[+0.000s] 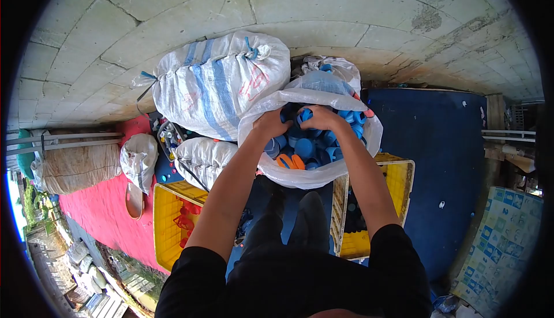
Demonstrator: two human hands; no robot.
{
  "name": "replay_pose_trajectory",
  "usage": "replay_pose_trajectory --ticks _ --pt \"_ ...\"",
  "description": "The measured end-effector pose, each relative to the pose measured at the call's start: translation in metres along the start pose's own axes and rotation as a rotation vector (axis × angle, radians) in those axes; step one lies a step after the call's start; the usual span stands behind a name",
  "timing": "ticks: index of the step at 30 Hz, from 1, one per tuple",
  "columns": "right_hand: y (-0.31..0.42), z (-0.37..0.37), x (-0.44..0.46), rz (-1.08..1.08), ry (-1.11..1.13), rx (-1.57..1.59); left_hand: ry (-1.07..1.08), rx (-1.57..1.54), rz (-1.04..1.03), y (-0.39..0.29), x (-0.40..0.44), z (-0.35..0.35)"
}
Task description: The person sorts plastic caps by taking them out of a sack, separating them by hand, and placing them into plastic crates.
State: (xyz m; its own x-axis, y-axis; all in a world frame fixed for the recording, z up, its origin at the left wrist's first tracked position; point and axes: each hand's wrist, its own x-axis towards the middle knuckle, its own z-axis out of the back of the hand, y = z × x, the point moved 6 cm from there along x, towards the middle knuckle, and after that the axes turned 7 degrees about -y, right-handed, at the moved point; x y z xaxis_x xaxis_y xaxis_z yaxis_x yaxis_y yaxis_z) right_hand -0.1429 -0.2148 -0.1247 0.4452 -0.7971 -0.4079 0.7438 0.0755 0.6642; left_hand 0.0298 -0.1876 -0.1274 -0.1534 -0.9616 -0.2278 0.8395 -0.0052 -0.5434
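Observation:
A wide-mouthed white woven sack [300, 179] stands in front of me, filled with blue plastic caps [304, 148]. Two orange pieces [290, 161] lie among them near its front edge. My left hand [272, 123] reaches over the sack's left side, fingers curled down into the caps; what they grip is hidden. Just to its right, my right hand [322, 118] has its fingers bent round a blue cap in the upper middle of the pile. Both hands are inside the sack's mouth, a short gap apart.
A tied white sack with blue stripes [213, 84] leans on the block wall [306, 6]. A smaller sack [205, 156] lies below it. Yellow crates [164, 225] flank my legs, the left one with red pieces. Blue floor covering [427, 174] extends right, red covering [104, 214] left.

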Motion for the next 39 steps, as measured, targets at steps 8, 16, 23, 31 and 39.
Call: replay_pose_trajectory --ticks 8,16,23,31,39 --pt "0.016 0.016 -0.094 -0.18 -0.219 0.691 0.082 0.072 -0.011 0.004 -0.017 -0.002" --pt "0.02 -0.002 -0.139 -0.101 -0.258 0.985 0.085 -0.286 -0.286 -0.067 -0.089 0.034" --pt "0.05 -0.039 -0.173 -0.1 -0.223 0.94 0.129 -0.448 -0.281 -0.052 -0.146 0.034" --pt "0.062 -0.047 -0.187 -0.043 -0.574 0.857 0.002 -0.667 -0.094 -0.043 -0.173 0.027" --pt "0.077 -0.05 -0.189 -0.124 -0.527 0.914 -0.057 -0.805 -0.055 -0.044 -0.181 0.036"
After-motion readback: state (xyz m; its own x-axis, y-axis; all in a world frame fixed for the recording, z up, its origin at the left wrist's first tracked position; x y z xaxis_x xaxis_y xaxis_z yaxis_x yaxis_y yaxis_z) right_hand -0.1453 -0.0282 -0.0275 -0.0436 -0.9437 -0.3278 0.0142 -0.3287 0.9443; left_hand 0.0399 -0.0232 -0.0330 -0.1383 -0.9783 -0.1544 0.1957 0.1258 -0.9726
